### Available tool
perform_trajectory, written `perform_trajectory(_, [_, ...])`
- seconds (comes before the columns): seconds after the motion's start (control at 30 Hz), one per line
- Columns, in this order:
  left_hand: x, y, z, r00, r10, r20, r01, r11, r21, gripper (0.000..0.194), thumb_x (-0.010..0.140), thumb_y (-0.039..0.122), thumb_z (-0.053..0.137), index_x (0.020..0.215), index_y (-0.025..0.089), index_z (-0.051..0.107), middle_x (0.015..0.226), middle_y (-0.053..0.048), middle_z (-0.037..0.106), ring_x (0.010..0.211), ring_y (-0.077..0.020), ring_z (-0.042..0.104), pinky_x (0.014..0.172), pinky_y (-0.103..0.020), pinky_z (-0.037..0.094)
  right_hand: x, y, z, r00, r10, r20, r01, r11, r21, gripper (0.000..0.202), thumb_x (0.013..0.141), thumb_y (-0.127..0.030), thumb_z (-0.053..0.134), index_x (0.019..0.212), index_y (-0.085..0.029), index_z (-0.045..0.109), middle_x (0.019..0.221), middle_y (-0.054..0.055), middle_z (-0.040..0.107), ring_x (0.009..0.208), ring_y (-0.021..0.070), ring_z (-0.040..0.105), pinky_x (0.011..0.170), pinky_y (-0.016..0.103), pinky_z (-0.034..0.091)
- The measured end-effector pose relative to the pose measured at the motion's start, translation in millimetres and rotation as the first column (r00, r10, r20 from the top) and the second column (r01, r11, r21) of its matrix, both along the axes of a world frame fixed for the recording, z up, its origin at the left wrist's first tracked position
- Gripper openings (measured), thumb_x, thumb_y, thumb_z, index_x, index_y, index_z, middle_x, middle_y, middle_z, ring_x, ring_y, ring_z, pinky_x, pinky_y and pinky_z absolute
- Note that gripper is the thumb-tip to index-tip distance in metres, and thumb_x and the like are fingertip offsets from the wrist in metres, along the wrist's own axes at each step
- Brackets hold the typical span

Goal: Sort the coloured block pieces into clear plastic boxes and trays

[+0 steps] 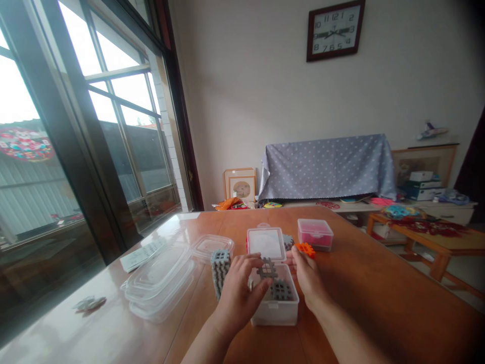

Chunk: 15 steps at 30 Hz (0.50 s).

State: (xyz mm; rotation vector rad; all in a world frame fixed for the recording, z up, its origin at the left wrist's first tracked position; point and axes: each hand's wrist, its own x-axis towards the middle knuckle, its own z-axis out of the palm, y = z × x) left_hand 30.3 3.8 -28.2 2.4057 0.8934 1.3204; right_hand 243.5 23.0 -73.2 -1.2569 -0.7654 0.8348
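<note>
A clear plastic box (275,312) with its lid (265,243) raised at the back stands on the table. My left hand (244,283) is over the box's left side, its fingers closed on a grey lattice piece (267,268). Below that piece, another grey lattice piece (281,289) lies inside the box. My right hand (306,275) is at the box's right side, its thumb and fingers close together; what they hold, if anything, is hidden. Just behind its fingertips is an orange piece (305,249). A stack of grey pieces (220,268) stands left of the box, beside my left hand.
Clear lids and containers (161,283) are piled on the left of the wooden table (364,303), with a sheet (143,254) behind them and a small clear packet (90,303) at far left. A closed box with pink contents (315,235) stands at the back right.
</note>
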Motion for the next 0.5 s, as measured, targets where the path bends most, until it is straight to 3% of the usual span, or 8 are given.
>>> perform_trajectory(0.13, [14,2,15.1,0.977,-0.028,-0.212,-0.005,0.988,-0.153,0.020,0.082,0.029,0.076,0.098,0.024,0.066,0.108,-0.006,0.070,0.106,-0.0272,0.061,0.089,-0.038,0.046,0,1,0.4,1.000,-0.003,-0.012,0.003,1.000,0.001,0.063,0.080,-0.078,0.057,0.091,-0.020,0.075,0.084,0.010,0.076,0.077,0.0283,0.069,0.065,0.038,0.050])
perform_trajectory(0.27, [26,6,25.9,0.923,0.001,-0.384,-0.075,0.981,-0.179,0.024,0.074,0.028,0.082,0.092,0.024,0.067,0.099,-0.004,0.070,0.098,-0.0272,0.062,0.083,-0.036,0.043,0,0,2.6,0.999,-0.003,-0.038,0.004,1.000,0.013,0.059,0.082,-0.076,0.056,0.091,-0.020,0.075,0.084,0.009,0.076,0.078,0.0284,0.069,0.066,0.039,0.051])
perform_trajectory(0.5, [35,13,22.3,0.921,-0.027,-0.388,-0.056,0.978,-0.202,0.022,0.073,0.028,0.082,0.088,0.023,0.066,0.095,-0.002,0.067,0.086,-0.0217,0.061,0.077,-0.031,0.042,0,-2,7.7,0.999,-0.017,-0.047,0.019,0.999,0.035,0.056,0.085,-0.072,0.055,0.088,-0.020,0.074,0.079,0.008,0.076,0.076,0.0268,0.069,0.068,0.037,0.052])
